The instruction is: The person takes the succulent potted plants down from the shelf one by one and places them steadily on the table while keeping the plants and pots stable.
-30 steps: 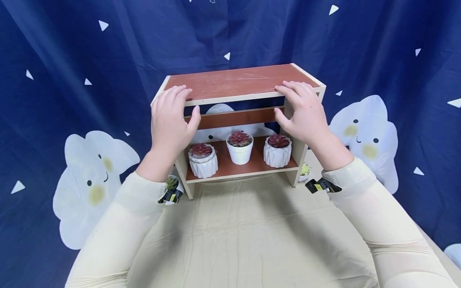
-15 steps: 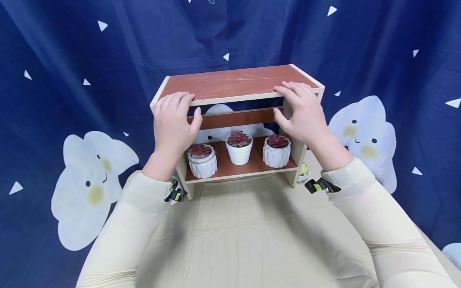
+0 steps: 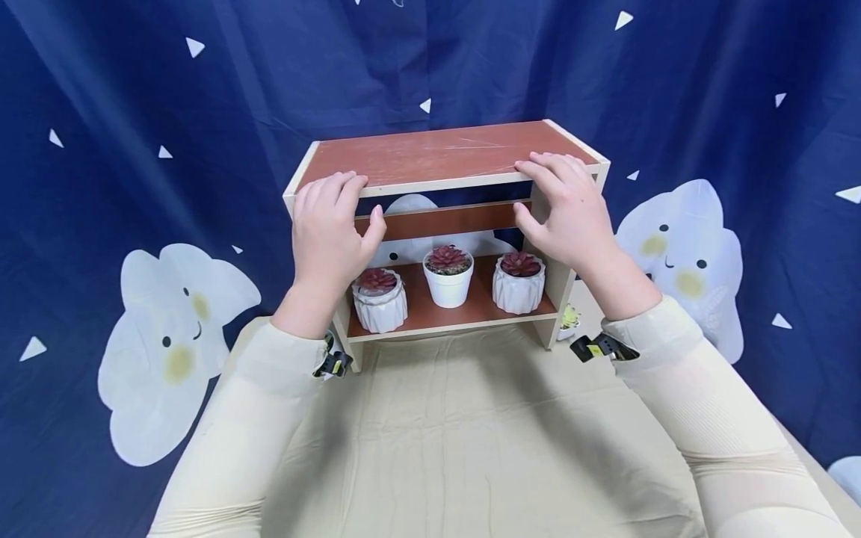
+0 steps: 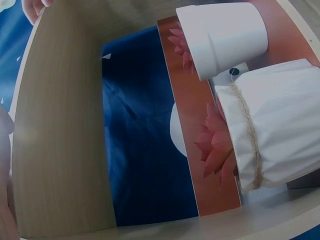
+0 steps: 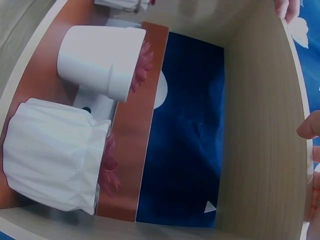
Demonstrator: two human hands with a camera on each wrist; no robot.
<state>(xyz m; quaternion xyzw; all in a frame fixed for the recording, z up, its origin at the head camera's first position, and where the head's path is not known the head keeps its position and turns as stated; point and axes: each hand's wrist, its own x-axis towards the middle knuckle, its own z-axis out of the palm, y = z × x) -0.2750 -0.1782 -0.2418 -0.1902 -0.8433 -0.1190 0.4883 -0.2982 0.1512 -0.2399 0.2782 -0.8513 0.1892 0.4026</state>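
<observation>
A small wooden shelf unit (image 3: 437, 153) with a reddish-brown top stands at the back in the head view. My left hand (image 3: 326, 232) rests its fingers on the left part of the top's front edge, thumb spread out in front. On the right, my right hand (image 3: 565, 209) lies likewise over the front edge with the thumb apart. Three potted red succulents sit on the lower board: a ribbed white pot (image 3: 380, 306) at left, wound with twine (image 4: 252, 135) in the left wrist view, a smooth white pot (image 3: 449, 290) in the middle, and another ribbed pot (image 3: 518, 293) at right.
A small yellow-green plant (image 3: 569, 318) stands beside the unit's right side. Beige cloth (image 3: 471, 441) covers the table in front. Behind hangs a dark blue curtain (image 3: 403, 67) printed with white clouds and triangles. A brown back rail (image 3: 451, 222) crosses the unit.
My left hand has shifted right and slightly down along the shelf's front edge, and its sleeve now hides the small plant at left. My right hand and the pots have stayed in place.
</observation>
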